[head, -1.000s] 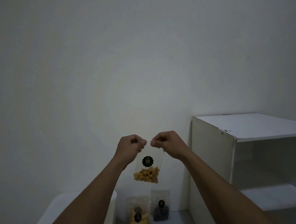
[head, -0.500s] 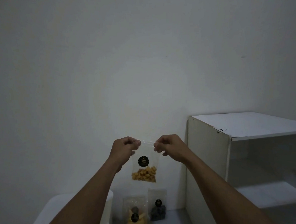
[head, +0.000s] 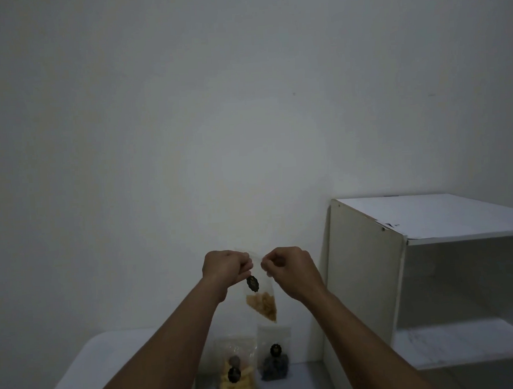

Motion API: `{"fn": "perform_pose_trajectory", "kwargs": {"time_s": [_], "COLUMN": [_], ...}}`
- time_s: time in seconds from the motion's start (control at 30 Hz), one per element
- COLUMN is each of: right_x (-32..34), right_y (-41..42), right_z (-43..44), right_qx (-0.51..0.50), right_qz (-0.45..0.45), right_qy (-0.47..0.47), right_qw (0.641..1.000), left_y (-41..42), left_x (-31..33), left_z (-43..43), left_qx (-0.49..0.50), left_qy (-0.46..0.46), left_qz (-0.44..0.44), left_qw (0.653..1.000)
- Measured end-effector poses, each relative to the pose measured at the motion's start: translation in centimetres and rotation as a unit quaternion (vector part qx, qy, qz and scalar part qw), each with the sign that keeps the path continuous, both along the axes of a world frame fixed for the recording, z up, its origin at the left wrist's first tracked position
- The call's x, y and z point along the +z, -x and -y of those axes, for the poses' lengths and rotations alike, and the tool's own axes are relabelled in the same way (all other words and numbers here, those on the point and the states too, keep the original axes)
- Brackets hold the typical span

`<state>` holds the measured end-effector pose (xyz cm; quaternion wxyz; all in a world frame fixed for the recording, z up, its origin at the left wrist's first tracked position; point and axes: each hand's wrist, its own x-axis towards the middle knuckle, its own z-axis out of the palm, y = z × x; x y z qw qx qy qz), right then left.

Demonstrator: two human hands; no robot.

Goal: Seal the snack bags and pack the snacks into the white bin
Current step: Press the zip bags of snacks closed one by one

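Before the wall: left hand (head: 226, 266), right hand (head: 289, 267) grip snack bag (head: 260, 296) top edge | shelf (head: 371, 277) close right

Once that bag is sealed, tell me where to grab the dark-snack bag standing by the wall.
Pinch the dark-snack bag by its flat, empty top strip, coming from above and in front. It stands upright against the wall, its contents sunk to the bottom, so the top is thin and free. The yellow-snack bag sits close on its left and the white shelf unit on its right, so avoid approaching sideways.
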<state>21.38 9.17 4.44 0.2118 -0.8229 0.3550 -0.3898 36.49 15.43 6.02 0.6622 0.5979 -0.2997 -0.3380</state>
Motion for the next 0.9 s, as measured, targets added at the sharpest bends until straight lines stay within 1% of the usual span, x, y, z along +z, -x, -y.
{"fn": "perform_pose_trajectory", "kwargs": {"time_s": [0.13,0.23,0.33,0.4,0.53,0.63,0.73,0.83,0.9], "right_x": [-0.6,-1.1,-1.8,-2.3,-3.4,-4.6,-6.6,-9.3,-11.0], "right_y": [0.3,0.4,0.6,0.7,0.9,1.2,1.6,1.5,1.0], "right_z": [0.2,0.6,0.8,0.7,1.0,1.3,1.5,1.9,2.7], "right_qx": [0.048,0.053,0.065,0.075,0.078,0.067,0.066,0.048,0.021], "right_qz": [0.011,0.041,0.052,0.059,0.067,0.063,0.050,-0.030,-0.051], "right_qy": [-0.121,-0.169,-0.213,-0.236,-0.274,-0.273,-0.257,-0.217,-0.171], "right_qw": [0.991,0.983,0.973,0.967,0.956,0.957,0.963,0.974,0.984], "left_y": [0.0,0.5,0.5,0.4,0.3,0.6,0.6,0.8,0.9], "left_x": [-1.0,-1.7,-2.5,-3.1,-4.8,-5.9,-6.6,-7.7,-9.0], "left_z": [0.3,0.6,0.8,0.8,1.1,1.7,2.7,3.7,4.4], "left_qx": [-0.053,-0.086,-0.102,-0.110,-0.124,-0.102,-0.068,-0.053,-0.046], "left_qy": [-0.008,-0.012,-0.022,-0.031,-0.057,-0.098,-0.111,-0.118,-0.121], "left_qz": [0.038,0.050,0.050,0.036,-0.022,-0.005,-0.002,-0.004,0.013], "left_qw": [0.998,0.995,0.993,0.993,0.990,0.990,0.991,0.992,0.992]}}
